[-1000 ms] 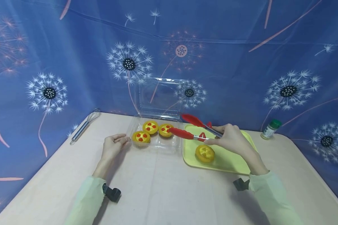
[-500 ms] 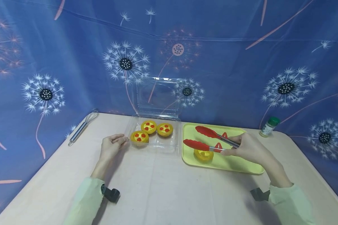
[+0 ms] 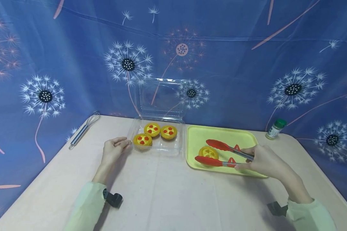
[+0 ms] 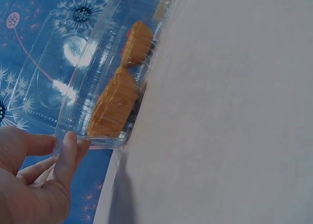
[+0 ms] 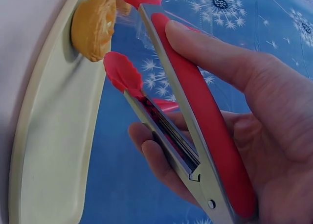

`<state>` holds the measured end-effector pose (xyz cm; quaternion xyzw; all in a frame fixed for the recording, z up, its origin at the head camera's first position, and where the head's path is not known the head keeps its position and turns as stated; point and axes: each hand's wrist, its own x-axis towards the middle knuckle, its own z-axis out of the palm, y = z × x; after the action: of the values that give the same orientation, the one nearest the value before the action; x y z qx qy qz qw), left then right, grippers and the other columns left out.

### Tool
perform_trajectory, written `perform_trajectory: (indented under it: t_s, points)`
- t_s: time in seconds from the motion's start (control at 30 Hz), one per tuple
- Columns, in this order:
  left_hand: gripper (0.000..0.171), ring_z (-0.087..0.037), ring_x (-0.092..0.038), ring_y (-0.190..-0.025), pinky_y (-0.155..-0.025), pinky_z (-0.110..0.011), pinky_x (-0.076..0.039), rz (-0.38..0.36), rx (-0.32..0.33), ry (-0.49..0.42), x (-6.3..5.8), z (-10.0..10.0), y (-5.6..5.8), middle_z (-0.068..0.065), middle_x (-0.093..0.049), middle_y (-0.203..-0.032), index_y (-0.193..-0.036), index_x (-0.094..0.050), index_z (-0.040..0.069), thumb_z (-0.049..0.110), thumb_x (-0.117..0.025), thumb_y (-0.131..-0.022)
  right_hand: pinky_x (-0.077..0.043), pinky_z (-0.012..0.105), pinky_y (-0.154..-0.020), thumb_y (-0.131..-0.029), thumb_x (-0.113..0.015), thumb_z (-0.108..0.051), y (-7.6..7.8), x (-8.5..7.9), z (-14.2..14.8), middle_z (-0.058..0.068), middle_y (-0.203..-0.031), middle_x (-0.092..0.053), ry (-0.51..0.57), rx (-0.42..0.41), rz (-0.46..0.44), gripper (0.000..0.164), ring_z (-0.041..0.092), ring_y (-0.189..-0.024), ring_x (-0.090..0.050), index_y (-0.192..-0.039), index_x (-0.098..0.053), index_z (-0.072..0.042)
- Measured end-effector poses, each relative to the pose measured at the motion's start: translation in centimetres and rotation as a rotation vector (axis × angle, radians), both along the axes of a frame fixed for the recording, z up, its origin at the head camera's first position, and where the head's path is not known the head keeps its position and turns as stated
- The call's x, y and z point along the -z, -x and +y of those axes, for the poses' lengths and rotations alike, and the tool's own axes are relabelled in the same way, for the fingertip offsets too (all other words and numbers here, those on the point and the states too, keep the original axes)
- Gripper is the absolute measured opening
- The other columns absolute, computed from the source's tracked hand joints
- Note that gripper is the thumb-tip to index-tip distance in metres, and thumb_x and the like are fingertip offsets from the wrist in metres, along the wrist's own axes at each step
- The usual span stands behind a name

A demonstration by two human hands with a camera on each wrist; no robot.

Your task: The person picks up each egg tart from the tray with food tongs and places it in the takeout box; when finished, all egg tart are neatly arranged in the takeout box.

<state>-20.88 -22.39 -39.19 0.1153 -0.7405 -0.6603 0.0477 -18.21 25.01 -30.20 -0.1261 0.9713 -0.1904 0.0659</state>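
Note:
My right hand (image 3: 267, 162) grips red-tipped metal tongs (image 5: 195, 106), thumb on one arm and fingers along the other. The tongs' arms are spread, their red tips on either side of an egg tart (image 3: 209, 153) on the yellow tray (image 3: 196, 134); in the right wrist view the tart (image 5: 93, 28) is beyond the tips. My left hand (image 3: 112, 150) pinches the near left rim of a clear plastic clamshell box (image 4: 73, 101) between thumb and fingers. Inside the box lie three tarts with red dots, among them a front tart (image 3: 142, 140). Its lid (image 3: 162, 96) stands raised at the back.
A whisk (image 3: 84, 130) lies at the table's far left edge. Behind the tray's right end stands a green-capped seasoning bottle (image 3: 276, 129). A blue dandelion-print cloth (image 3: 234, 64) hangs around the back and sides of the pale table (image 3: 167, 195).
My right hand has carried the spread tongs from over the clamshell box, rightward and toward me, to the tart on the tray. My left hand stays at the box's rim.

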Motion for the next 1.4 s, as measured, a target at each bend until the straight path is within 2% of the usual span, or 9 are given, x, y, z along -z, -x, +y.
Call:
perform_trajectory:
  t_s: [0.27, 0.47, 0.77, 1.13, 1.4]
  points:
    - [0.04, -0.009, -0.068, -0.099, -0.092, -0.023, -0.055, -0.005, -0.002, -0.002, -0.1, 0.0, -0.1, -0.028, -0.056, -0.13, -0.134, -0.047, -0.014, 0.009, -0.05, -0.102, -0.027, 0.019, -0.039, -0.071, -0.084, -0.039, -0.5, 0.2, 0.3, -0.01, -0.051, -0.028, -0.049, -0.035, 0.026, 0.073, 0.007, -0.044, -0.029, -0.124, -0.063, 0.006]
    - [0.04, -0.003, -0.067, -0.093, -0.093, -0.024, -0.055, -0.005, 0.0, -0.003, -0.1, 0.1, 0.0, -0.028, -0.056, -0.129, -0.134, -0.046, -0.015, 0.008, -0.05, -0.102, -0.024, 0.019, -0.038, -0.071, -0.084, -0.038, -0.4, 0.2, 0.5, -0.012, -0.05, -0.024, -0.066, -0.042, 0.059, 0.072, 0.007, -0.043, -0.026, -0.123, -0.063, 0.008]
    - [0.039, 0.003, -0.066, -0.085, -0.093, -0.024, -0.055, 0.003, -0.004, -0.028, 0.1, 0.0, 0.1, -0.029, -0.057, -0.128, -0.134, -0.046, -0.015, 0.007, -0.049, -0.101, -0.025, 0.019, -0.037, -0.073, -0.083, -0.034, -0.3, 0.6, 0.9, -0.011, -0.05, -0.027, -0.051, -0.034, 0.043, 0.066, 0.008, -0.042, -0.031, -0.121, -0.065, 0.007]
    - [0.039, -0.002, -0.067, -0.092, -0.091, -0.023, -0.056, 0.003, -0.001, -0.005, 0.0, 0.0, 0.0, -0.028, -0.058, -0.128, -0.134, -0.047, -0.015, 0.007, -0.05, -0.101, -0.025, 0.018, -0.038, -0.075, -0.082, -0.037, -0.3, 0.7, 1.3, -0.01, -0.05, -0.028, -0.06, -0.056, 0.052, 0.064, 0.006, -0.043, -0.029, -0.121, -0.066, 0.004]
    - [0.039, -0.002, -0.067, -0.091, -0.092, -0.024, -0.056, -0.007, -0.002, -0.016, 0.0, 0.0, 0.0, -0.028, -0.057, -0.129, -0.134, -0.047, -0.014, 0.006, -0.05, -0.101, -0.015, 0.019, -0.04, -0.076, -0.083, -0.034, 0.4, 0.4, 1.8, -0.011, -0.053, -0.021, 0.006, -0.092, 0.058, 0.062, 0.006, -0.046, -0.016, -0.123, -0.066, 0.002]
